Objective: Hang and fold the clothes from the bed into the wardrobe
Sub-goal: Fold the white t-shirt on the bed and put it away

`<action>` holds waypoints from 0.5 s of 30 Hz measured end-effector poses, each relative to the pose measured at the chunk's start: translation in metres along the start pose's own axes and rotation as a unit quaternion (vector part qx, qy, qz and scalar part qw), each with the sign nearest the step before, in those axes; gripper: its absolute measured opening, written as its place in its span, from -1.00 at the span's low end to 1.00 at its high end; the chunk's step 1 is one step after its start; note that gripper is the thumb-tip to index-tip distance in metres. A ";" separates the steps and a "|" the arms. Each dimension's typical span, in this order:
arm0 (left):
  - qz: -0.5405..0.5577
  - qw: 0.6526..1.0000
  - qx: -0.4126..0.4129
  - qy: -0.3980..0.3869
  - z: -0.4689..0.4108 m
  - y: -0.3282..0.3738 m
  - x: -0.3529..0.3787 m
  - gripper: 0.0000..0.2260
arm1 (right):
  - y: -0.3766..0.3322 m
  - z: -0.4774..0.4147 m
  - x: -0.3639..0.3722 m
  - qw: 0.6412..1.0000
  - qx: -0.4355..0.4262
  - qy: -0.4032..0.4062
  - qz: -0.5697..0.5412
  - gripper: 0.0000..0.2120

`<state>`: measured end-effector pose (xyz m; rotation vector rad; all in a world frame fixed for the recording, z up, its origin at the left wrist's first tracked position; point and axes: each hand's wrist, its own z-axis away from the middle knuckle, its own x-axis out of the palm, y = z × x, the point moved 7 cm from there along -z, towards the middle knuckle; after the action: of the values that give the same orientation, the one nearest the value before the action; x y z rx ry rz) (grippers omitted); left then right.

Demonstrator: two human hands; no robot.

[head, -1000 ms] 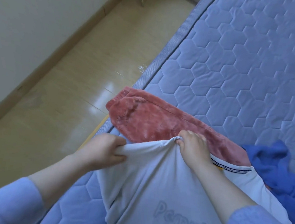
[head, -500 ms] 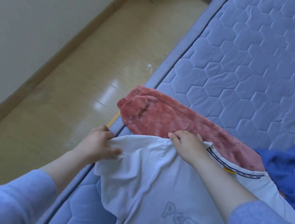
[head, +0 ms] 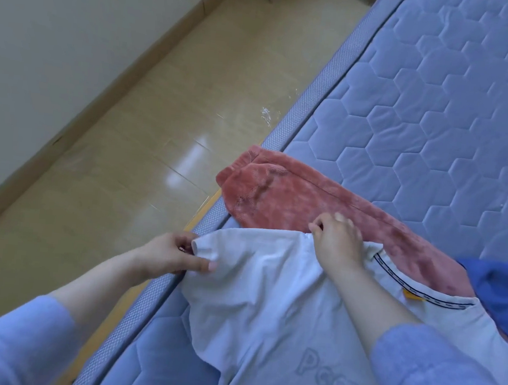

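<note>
White T-shirt (head: 267, 310) spread front-up near the edge of the bed (head: 437, 116), collar end lapping over a pink fleece garment (head: 292, 201) that lies flat beyond it. Blue garment (head: 502, 287) bunched at the right, just beside the shirt's far shoulder. No wardrobe in view.

Left hand (head: 173, 256) closed in a pinch grip on the sleeve hem at the mattress edge, thumb on top, cloth pulled slightly taut toward the floor side. Right hand (head: 338, 245) pressed on the shoulder near the neckline, fingers curled onto the cloth; probably pinching a fold there, though the fingertips are hidden under the knuckles, so cannot tell for certain.

Thin, light jersey by the look of it: limp, no stiffness, creasing wherever slack gathers, as across the chest now. Likely to slide a little over the quilted cover and to drag on the fleece beneath. Not fragile, hardly slippery. Best held at seams and hems, where the doubled cloth gives purchase: sleeve hem and shoulder seam for squaring, then both shoulders for lifting to fold or hang. A mid-panel pinch would only bunch it.
</note>
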<state>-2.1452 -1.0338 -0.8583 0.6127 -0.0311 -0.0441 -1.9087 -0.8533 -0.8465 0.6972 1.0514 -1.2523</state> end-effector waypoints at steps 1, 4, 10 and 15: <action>-0.023 1.000 0.014 0.015 -0.001 -0.003 0.001 -0.66 | -0.004 0.006 -0.003 0.999 0.010 0.032 -0.012 -0.79; -0.115 0.987 0.059 0.098 -0.004 -0.011 0.001 -0.70 | -0.022 0.042 -0.015 0.986 -0.039 0.147 -0.069 -0.75; -0.161 0.972 0.135 0.107 -0.004 -0.002 0.035 -0.65 | -0.014 0.102 0.018 0.956 0.050 0.050 -0.283 -0.84; -0.039 0.976 0.109 0.184 -0.001 -0.004 0.028 -0.85 | -0.017 0.128 0.052 0.931 0.156 -0.041 -0.326 -0.69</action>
<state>-2.1177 -1.0377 -0.8611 0.8334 0.3511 -0.0033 -1.8946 -0.9913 -0.8417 0.5348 1.0615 -2.0410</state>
